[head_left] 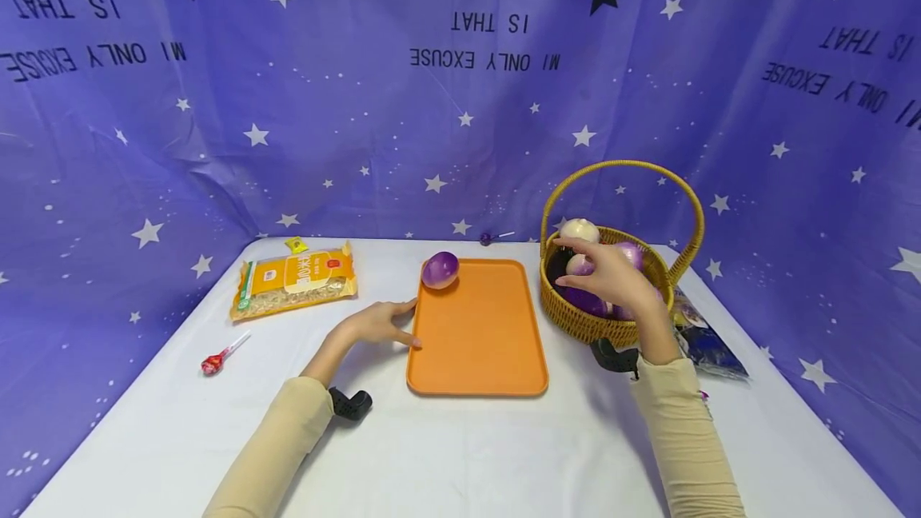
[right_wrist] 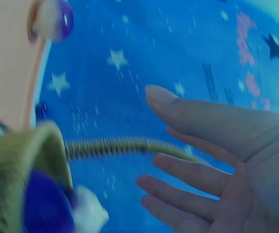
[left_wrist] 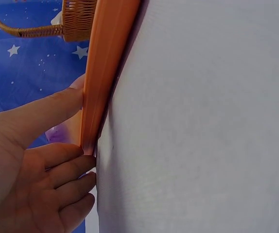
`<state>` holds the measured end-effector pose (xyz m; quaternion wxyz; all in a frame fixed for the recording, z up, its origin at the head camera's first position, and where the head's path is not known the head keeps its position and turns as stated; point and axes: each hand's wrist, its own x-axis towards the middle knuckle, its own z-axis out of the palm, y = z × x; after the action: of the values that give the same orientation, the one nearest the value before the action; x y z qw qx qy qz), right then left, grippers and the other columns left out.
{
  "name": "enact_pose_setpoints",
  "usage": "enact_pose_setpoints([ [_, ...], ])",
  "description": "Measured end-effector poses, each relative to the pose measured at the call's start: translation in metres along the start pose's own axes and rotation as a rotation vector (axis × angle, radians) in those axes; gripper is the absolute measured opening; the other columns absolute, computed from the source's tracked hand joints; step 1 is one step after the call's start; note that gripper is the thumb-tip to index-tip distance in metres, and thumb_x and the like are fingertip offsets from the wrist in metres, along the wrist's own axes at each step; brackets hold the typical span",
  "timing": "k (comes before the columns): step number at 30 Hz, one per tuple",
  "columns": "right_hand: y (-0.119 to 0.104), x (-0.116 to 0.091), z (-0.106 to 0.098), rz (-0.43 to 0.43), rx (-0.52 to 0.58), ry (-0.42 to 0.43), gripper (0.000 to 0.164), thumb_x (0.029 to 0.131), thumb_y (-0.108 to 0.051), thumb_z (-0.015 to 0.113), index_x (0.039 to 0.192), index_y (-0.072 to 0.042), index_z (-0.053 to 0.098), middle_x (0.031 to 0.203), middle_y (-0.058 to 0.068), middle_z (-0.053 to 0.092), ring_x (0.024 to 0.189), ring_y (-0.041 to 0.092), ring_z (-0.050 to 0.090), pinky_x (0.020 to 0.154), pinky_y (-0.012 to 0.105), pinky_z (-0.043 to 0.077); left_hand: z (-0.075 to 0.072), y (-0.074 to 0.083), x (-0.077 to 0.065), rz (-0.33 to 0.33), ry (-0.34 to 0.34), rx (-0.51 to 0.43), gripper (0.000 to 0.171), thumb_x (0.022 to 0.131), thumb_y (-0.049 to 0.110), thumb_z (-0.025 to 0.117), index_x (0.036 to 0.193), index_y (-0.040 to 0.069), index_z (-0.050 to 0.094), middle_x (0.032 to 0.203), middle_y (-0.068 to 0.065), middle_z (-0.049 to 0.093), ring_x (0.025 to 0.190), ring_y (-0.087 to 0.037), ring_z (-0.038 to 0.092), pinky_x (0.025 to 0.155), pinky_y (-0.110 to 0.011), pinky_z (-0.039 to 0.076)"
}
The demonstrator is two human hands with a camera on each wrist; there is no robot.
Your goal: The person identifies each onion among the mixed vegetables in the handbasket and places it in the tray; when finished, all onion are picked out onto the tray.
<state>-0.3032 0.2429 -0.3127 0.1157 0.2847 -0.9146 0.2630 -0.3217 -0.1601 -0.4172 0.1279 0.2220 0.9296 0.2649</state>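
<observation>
My left hand rests at the left edge of an orange tray, its thumb on the rim and its fingertips against the side. In the left wrist view the fingers lie fairly straight beside the tray's outer wall. A shiny round purple vegetable with a paler underside sits in the tray's far left corner. Over the wicker basket hovers my right hand, fingers apart and holding nothing. Inside the basket lie several round purple and white vegetables, one a whitish bulb; the hand partly hides them.
The basket's tall handle arches above its rim. Farther left lie a yellow grain packet, a small yellow sweet and a red lollipop. Behind the tray is a purple lollipop; a dark packet lies right of the basket.
</observation>
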Motion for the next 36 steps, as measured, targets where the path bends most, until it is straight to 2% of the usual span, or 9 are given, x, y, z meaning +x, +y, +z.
enact_pose_setpoints([
  [2, 0.007, -0.006, -0.009, 0.008, -0.028, -0.003, 0.064, 0.08, -0.018, 0.08, 0.137, -0.005, 0.053, 0.112, 0.017, 0.064, 0.075, 0.022, 0.056, 0.076, 0.04, 0.049, 0.0, 0.0, 0.0, -0.004, 0.0, -0.005, 0.093, 0.078, 0.044, 0.078, 0.149, 0.004, 0.033, 0.147, -0.018, 0.04, 0.135, -0.04, 0.034, 0.11, -0.051, 0.029],
  [3, 0.01, -0.009, -0.013, 0.012, -0.051, 0.002, 0.064, 0.08, -0.018, 0.08, 0.136, -0.005, 0.054, 0.11, 0.016, 0.065, 0.073, 0.022, 0.054, 0.075, 0.04, 0.048, 0.0, 0.0, -0.001, -0.005, 0.0, -0.004, 0.093, 0.078, 0.044, 0.078, 0.149, 0.004, 0.033, 0.148, -0.018, 0.04, 0.136, -0.039, 0.034, 0.111, -0.051, 0.029],
  [7, 0.018, -0.022, -0.031, 0.077, -0.073, -0.012, 0.059, 0.081, -0.019, 0.079, 0.134, -0.006, 0.056, 0.111, 0.02, 0.064, 0.089, 0.034, 0.059, 0.086, 0.05, 0.047, -0.001, -0.001, 0.0, -0.006, -0.004, -0.009, 0.093, 0.078, 0.045, 0.078, 0.149, 0.005, 0.033, 0.148, -0.018, 0.04, 0.136, -0.039, 0.034, 0.11, -0.051, 0.03],
  [9, 0.023, -0.028, -0.04, 0.126, -0.063, -0.031, 0.058, 0.082, -0.02, 0.078, 0.134, -0.006, 0.056, 0.13, 0.022, 0.057, 0.112, 0.039, 0.053, 0.096, 0.057, 0.041, -0.001, -0.001, 0.001, -0.005, -0.006, -0.012, 0.094, 0.078, 0.045, 0.078, 0.15, 0.005, 0.033, 0.148, -0.018, 0.039, 0.136, -0.039, 0.034, 0.11, -0.051, 0.03],
  [10, 0.025, -0.032, -0.044, 0.147, -0.049, -0.048, 0.058, 0.083, -0.021, 0.078, 0.134, -0.007, 0.055, 0.13, 0.022, 0.056, 0.116, 0.04, 0.051, 0.097, 0.058, 0.04, -0.001, -0.001, 0.001, -0.004, -0.007, -0.013, 0.094, 0.078, 0.045, 0.078, 0.15, 0.005, 0.033, 0.148, -0.018, 0.039, 0.136, -0.039, 0.034, 0.11, -0.051, 0.03],
  [13, 0.033, -0.042, -0.054, 0.187, -0.027, -0.079, 0.058, 0.084, -0.021, 0.077, 0.136, -0.01, 0.055, 0.129, 0.02, 0.057, 0.111, 0.036, 0.052, 0.094, 0.055, 0.042, -0.001, -0.002, 0.0, -0.005, -0.007, -0.015, 0.094, 0.078, 0.045, 0.077, 0.15, 0.004, 0.032, 0.149, -0.018, 0.038, 0.137, -0.039, 0.032, 0.111, -0.052, 0.028],
  [19, 0.046, -0.06, -0.069, 0.225, 0.014, -0.139, 0.059, 0.087, -0.023, 0.073, 0.138, -0.003, 0.051, 0.132, 0.025, 0.054, 0.114, 0.04, 0.053, 0.092, 0.058, 0.045, -0.001, -0.001, 0.0, 0.003, -0.011, -0.004, 0.094, 0.078, 0.045, 0.077, 0.15, 0.004, 0.032, 0.149, -0.019, 0.038, 0.137, -0.04, 0.032, 0.111, -0.052, 0.028],
  [25, 0.064, -0.068, -0.072, 0.291, 0.056, -0.197, 0.055, 0.089, -0.025, 0.071, 0.135, 0.0, 0.053, 0.127, 0.025, 0.057, 0.108, 0.039, 0.057, 0.084, 0.047, 0.054, -0.002, -0.001, -0.001, 0.003, -0.011, 0.007, 0.094, 0.079, 0.046, 0.077, 0.15, 0.004, 0.031, 0.149, -0.019, 0.038, 0.136, -0.04, 0.033, 0.11, -0.052, 0.029],
  [36, 0.087, -0.064, -0.057, 0.294, 0.075, -0.253, 0.058, 0.084, -0.033, 0.075, 0.132, -0.004, 0.058, 0.117, 0.015, 0.062, 0.099, 0.026, 0.056, 0.083, 0.038, 0.05, -0.002, 0.0, 0.0, 0.009, -0.013, -0.007, 0.095, 0.079, 0.046, 0.077, 0.15, 0.003, 0.031, 0.149, -0.02, 0.037, 0.136, -0.042, 0.032, 0.11, -0.053, 0.028],
])
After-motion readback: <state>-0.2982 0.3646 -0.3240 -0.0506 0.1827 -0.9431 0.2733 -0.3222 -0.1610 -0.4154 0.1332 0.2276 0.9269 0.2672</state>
